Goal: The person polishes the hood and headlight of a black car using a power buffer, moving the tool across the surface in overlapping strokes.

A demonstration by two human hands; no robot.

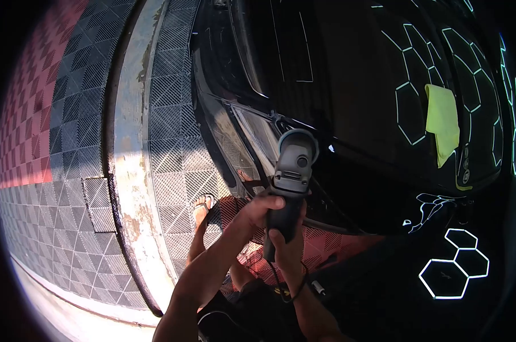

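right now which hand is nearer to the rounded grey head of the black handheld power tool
Left. The left hand grips the black handheld power tool just behind its rounded grey head; the right hand holds the tool farther back, toward its rear end.

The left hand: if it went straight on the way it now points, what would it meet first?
The left hand would first meet the power tool that it grips. Beyond that, the black car seems next in line, but depth is unclear here.
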